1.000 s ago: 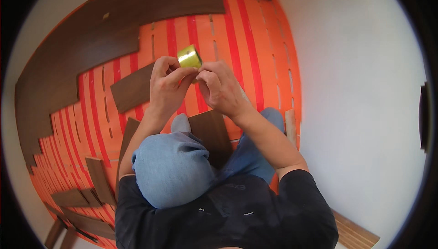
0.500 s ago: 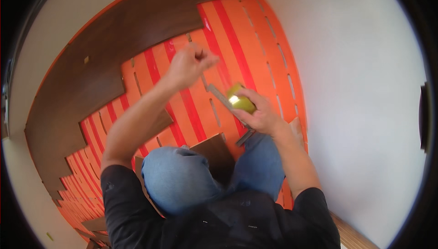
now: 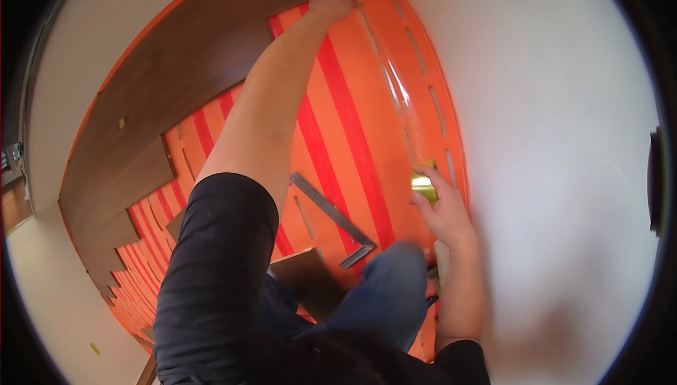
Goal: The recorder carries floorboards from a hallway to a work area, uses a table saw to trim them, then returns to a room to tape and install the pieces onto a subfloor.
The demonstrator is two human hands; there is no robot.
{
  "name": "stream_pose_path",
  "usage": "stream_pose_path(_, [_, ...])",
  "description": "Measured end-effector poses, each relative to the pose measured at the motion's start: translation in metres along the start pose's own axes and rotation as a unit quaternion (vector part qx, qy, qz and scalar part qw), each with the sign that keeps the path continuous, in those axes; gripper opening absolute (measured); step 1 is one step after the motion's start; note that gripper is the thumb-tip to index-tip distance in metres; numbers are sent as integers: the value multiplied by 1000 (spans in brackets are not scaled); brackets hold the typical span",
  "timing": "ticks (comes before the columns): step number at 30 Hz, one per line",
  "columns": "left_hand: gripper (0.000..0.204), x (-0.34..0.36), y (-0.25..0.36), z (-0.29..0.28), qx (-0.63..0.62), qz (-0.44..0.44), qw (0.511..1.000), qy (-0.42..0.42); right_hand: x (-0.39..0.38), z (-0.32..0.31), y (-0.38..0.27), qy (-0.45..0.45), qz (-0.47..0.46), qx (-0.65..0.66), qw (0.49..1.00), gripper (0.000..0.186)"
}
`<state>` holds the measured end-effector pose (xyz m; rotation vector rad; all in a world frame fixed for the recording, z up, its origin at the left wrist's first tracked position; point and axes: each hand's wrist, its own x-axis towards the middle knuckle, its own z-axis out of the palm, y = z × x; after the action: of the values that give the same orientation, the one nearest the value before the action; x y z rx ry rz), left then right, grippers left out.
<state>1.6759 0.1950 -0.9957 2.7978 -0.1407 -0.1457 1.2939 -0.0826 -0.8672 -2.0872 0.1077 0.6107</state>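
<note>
My left hand (image 3: 333,1) is stretched far forward, its fingers pinched on the end of a clear tape strip (image 3: 393,82). The strip runs over the orange underlay, beside the wall, to a yellow tape roll (image 3: 423,182) in my right hand (image 3: 444,205). My right fingers and thumb grip that roll from the side, low at the right. A metal square (image 3: 328,212) lies on the underlay left of my right hand. Whether the strip touches the underlay along its length I cannot tell.
Dark brown planks (image 3: 148,68) cover the far and left part of the floor in stepped rows. Orange underlay (image 3: 338,53) has red stripes and slots. A white wall (image 3: 550,138) rises at the right. A loose plank (image 3: 303,276) lies by my bent leg (image 3: 391,286).
My left hand has moved far forward, drawing out a strip of tape. My right hand has moved right toward the wall with the roll. The metal square is now more exposed.
</note>
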Motion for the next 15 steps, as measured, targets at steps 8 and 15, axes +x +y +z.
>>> stream_pose_path(8, [33,15,-19,33,38,25,999,-13,37,28,43,3,102,248,963,33])
stream_pose_path(15, [50,22,-38,40,111,157,976,99,61,31,31,28,154,232,960,32])
